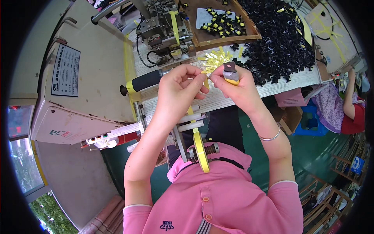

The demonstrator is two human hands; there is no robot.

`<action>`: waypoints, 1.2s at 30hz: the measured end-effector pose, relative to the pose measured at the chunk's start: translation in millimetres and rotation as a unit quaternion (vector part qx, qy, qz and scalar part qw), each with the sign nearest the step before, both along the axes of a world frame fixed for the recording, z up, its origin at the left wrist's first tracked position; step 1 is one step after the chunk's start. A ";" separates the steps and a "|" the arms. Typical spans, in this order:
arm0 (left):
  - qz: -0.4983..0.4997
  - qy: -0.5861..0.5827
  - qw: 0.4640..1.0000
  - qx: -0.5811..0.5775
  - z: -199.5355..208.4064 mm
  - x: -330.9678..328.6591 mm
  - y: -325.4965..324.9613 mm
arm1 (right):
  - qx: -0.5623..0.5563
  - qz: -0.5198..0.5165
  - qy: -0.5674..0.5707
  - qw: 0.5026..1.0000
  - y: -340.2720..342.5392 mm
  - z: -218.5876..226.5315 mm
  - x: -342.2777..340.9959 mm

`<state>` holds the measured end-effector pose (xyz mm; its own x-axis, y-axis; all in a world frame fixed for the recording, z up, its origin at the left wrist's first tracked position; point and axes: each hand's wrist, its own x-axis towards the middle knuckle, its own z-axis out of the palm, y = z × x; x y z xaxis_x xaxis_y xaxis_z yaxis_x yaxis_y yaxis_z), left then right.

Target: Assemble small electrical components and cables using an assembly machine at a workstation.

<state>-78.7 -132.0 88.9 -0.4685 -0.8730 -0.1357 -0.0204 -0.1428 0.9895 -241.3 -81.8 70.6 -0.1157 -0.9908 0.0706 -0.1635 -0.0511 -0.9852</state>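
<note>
My left hand (181,87) is closed in a pinch on a short strip of yellow tape (206,82). Close beside it, my right hand (241,87) is wrapped round a short hand tool (231,74) with a yellow handle, a grey wrapped collar and a flat dark end. The right thumb and forefinger also meet near the strip; whether a small part sits between them I cannot make out. Just beyond both hands lies a fan of loose yellow tape strips (215,58). A large heap of small black plastic parts (276,46) spreads to their right.
A metal press (161,33) with a black-gripped lever (146,81) stands at the left. Behind, a wooden tray (206,40) holds black parts wrapped in yellow. A yellow tape roll (200,150) hangs on a spindle before my body. Another person's arm (349,95) shows at far right.
</note>
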 end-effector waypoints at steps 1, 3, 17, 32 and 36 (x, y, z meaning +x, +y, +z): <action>0.011 0.006 1.000 0.012 0.5 1.7 0.8 | -0.003 -0.001 -0.015 1.000 -0.2 -1.4 2.8; 0.024 0.012 0.999 0.024 0.6 5.7 0.2 | 0.034 0.013 -0.062 0.997 -0.2 2.2 9.3; 0.130 -0.203 0.874 -0.423 -14.3 43.1 -34.8 | 0.087 -0.014 -0.110 0.990 -19.2 -35.7 33.1; 0.082 -0.288 0.791 -0.533 -40.9 40.7 -28.5 | 0.089 -0.021 -0.152 0.984 -28.6 -50.9 54.9; 0.084 -0.288 0.793 -0.530 -39.7 39.7 -28.7 | 0.090 -0.020 -0.160 0.983 -28.0 -47.2 55.2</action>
<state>-39.1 -160.7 49.1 -0.4596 -0.6832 0.5675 -0.5818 0.7144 0.3889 -186.1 -109.8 23.4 -0.1428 -0.9782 -0.1510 0.1571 0.1282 -0.9792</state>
